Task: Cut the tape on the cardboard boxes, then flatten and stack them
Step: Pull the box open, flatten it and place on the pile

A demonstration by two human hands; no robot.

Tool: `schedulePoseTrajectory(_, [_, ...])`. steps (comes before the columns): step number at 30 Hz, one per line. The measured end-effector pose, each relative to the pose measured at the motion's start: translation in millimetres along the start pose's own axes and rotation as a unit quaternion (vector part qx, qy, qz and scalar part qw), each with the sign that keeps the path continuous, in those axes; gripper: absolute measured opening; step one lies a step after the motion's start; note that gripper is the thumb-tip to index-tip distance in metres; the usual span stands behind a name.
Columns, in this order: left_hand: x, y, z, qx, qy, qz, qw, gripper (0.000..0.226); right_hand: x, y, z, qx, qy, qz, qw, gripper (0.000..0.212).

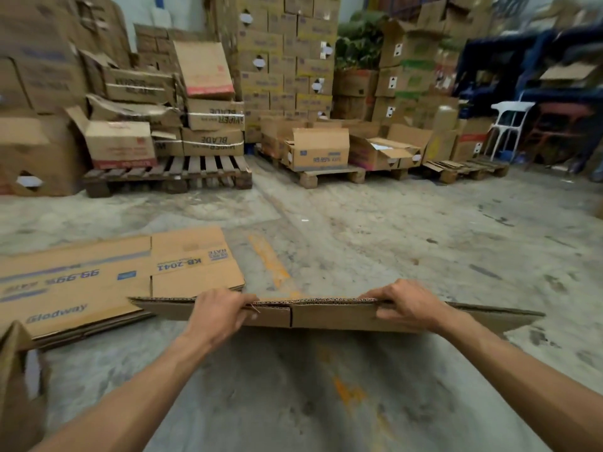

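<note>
A flattened brown cardboard box (326, 316) hangs almost edge-on in front of me, above the concrete floor. My left hand (218, 313) grips its upper edge left of the middle, fingers curled over the corrugated rim. My right hand (406, 303) grips the same edge further right. To the left on the floor lies a stack of flattened boxes (98, 282) with blue print, its right end just behind the held box's left end. No cutting tool is visible.
An upright box corner (16, 370) stands at the lower left edge. Wooden pallets (169, 177) loaded with cardboard boxes line the back, with tall box stacks (287, 60) behind. A white chair (512, 125) stands at the right. Stained concrete floor (391, 230) lies between.
</note>
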State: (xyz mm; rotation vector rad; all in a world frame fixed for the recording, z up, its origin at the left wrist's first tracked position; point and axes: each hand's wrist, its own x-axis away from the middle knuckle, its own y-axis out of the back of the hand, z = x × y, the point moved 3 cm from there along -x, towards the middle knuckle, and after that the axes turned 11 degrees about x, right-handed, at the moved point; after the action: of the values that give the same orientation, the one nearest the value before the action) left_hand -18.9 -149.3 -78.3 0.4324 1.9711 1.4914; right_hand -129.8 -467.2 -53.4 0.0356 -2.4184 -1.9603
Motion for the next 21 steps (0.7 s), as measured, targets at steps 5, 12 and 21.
schedulePoseTrajectory(5, [-12,41,11,0.007,-0.021,-0.057,0.998,0.02,1,42,3,0.003,0.0,-0.086,0.996,0.044])
schedulePoseTrajectory(12, [-10,117,28,0.064,-0.064,-0.09,0.992,0.036,-7,130,20,0.039,-0.002,-0.134,0.99,0.037])
schedulePoseTrajectory(21, [-3,201,67,0.105,-0.067,-0.075,0.989,0.06,-25,192,65,-0.048,0.039,-0.123,0.99,0.023])
